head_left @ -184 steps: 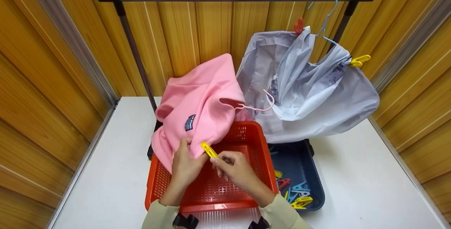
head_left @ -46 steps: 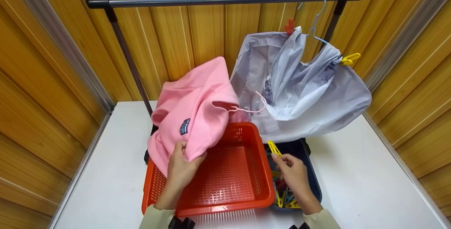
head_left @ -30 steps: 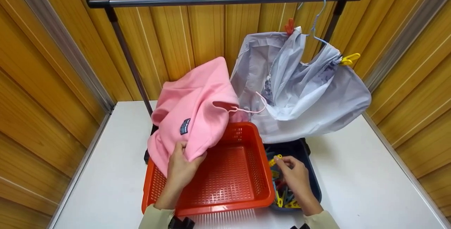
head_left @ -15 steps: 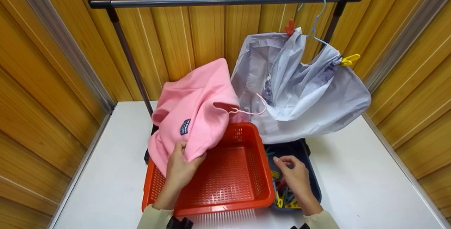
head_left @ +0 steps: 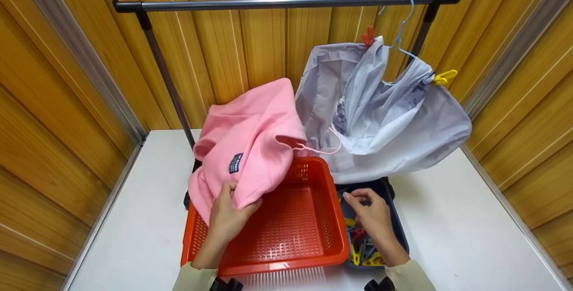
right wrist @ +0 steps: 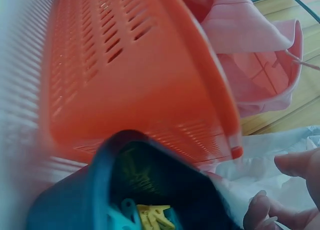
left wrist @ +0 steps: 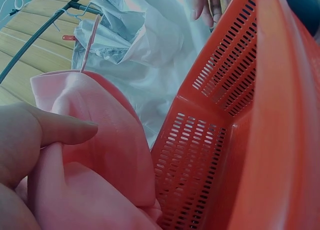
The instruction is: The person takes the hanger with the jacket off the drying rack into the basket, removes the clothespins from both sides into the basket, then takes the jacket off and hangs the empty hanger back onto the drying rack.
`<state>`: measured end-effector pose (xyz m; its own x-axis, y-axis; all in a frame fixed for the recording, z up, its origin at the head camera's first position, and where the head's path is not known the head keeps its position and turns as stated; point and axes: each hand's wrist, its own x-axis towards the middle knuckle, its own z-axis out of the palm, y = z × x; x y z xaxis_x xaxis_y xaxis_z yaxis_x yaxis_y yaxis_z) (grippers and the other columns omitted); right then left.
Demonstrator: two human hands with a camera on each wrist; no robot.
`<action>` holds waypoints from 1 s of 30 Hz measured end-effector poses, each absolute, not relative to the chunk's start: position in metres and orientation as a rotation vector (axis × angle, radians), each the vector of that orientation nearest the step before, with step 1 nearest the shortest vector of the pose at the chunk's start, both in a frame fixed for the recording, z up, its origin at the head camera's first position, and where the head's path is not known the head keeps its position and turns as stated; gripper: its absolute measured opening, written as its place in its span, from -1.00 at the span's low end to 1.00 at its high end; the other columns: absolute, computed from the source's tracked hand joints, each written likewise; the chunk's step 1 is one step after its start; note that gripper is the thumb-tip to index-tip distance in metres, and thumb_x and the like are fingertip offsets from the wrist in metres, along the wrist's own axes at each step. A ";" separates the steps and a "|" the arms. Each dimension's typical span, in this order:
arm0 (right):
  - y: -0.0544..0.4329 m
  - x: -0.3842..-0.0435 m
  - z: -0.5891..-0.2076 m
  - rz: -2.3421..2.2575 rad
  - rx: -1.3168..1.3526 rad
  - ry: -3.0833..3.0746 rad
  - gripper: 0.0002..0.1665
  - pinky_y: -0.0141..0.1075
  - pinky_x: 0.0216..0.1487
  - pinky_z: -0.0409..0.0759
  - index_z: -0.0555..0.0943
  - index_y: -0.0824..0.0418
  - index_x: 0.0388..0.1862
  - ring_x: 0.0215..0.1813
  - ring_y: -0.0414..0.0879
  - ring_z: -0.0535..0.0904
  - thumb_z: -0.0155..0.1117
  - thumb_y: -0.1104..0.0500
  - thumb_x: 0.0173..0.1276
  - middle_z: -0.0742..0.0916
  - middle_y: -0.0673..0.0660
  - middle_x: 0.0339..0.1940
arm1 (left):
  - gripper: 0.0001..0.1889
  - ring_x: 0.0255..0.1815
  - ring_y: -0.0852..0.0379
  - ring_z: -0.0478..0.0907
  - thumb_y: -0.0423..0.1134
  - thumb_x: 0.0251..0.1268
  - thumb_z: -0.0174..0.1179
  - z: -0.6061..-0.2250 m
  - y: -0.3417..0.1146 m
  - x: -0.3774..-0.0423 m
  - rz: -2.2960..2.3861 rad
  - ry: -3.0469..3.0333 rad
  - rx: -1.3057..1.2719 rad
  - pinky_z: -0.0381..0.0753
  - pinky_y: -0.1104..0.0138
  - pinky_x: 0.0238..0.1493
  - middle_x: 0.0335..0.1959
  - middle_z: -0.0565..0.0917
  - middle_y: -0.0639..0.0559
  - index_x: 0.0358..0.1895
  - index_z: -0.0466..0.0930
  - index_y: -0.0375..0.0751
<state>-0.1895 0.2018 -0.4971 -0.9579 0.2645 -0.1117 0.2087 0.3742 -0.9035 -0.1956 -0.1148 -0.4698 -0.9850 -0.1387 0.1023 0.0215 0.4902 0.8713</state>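
Observation:
A pink sweatshirt (head_left: 264,147) with a dark label is draped over the back left of the red basket (head_left: 286,265). The hook of its pink hanger (head_left: 329,152) pokes out of the neck opening to the right. My left hand (head_left: 230,219) grips the cloth below the label; the left wrist view shows the thumb (left wrist: 70,129) pressed on a fold. Over the dark blue bin (head_left: 400,233), my right hand (head_left: 374,215) has loosely bent fingers. In the right wrist view its thumb and fingers are apart with nothing between them. Several clothespins (head_left: 358,253) lie in that bin.
A metal clothes rail (head_left: 268,4) spans the back. From it, on a blue hanger (head_left: 403,27), hangs a grey-white garment (head_left: 385,125) held by a red clothespin (head_left: 368,36) and a yellow clothespin (head_left: 445,77), its hem low over the blue bin. Wood-patterned walls stand around the white table (head_left: 465,228).
My right hand, holding a yellow clothespin beside the sweatshirt earlier, has moved right to the blue bin and let it go there. My left hand keeps its grip; the hanger hook has sunk slightly.

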 end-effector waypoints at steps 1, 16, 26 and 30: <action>0.201 -0.191 -0.496 1.662 -0.426 -2.561 -0.47 -0.31 -0.42 0.57 0.56 0.16 -0.05 -0.46 -0.07 0.53 0.34 -0.21 0.22 0.62 0.14 -0.14 | -0.45 -0.13 0.01 0.45 -0.14 -0.02 0.47 -0.470 -0.115 -0.195 -1.501 -2.574 0.094 0.39 0.22 -0.09 -0.16 0.53 -0.10 -0.03 0.35 -0.20; 0.182 -0.216 -0.458 1.494 -0.145 -2.553 -0.31 -0.35 -0.05 0.54 0.47 0.17 0.13 -0.04 -0.06 0.55 0.50 -0.09 0.09 0.67 0.13 0.00 | -0.43 -0.10 -0.05 0.48 -0.26 -0.04 0.42 -0.469 -0.119 -0.193 -1.444 -2.655 0.044 0.41 0.21 -0.13 -0.08 0.53 -0.17 0.04 0.32 -0.21; 0.170 -0.226 -0.436 1.503 -0.023 -2.535 -0.21 -0.35 -0.14 0.56 0.40 0.14 0.20 -0.07 -0.02 0.56 0.53 -0.05 0.05 0.66 0.16 -0.04 | -0.43 -0.18 -0.04 0.48 -0.29 -0.05 0.42 -0.469 -0.121 -0.190 -1.370 -2.685 0.009 0.40 0.22 -0.21 -0.16 0.53 -0.16 0.01 0.31 -0.22; 0.166 -0.230 -0.432 1.493 0.038 -2.548 -0.23 -0.41 -0.17 0.56 0.42 0.16 0.20 -0.11 -0.02 0.60 0.54 -0.02 0.05 0.70 0.14 -0.07 | -0.45 -0.23 -0.02 0.47 -0.34 -0.09 0.41 -0.469 -0.123 -0.189 -1.350 -2.685 -0.017 0.39 0.24 -0.25 -0.21 0.54 -0.15 -0.01 0.31 -0.22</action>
<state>-0.2300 0.1663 -0.4324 -0.9820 0.0726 0.1745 -0.1168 0.4928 -0.8623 -0.1893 -0.1227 -0.4687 -0.9906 -0.0509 0.1266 0.0713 0.5983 0.7981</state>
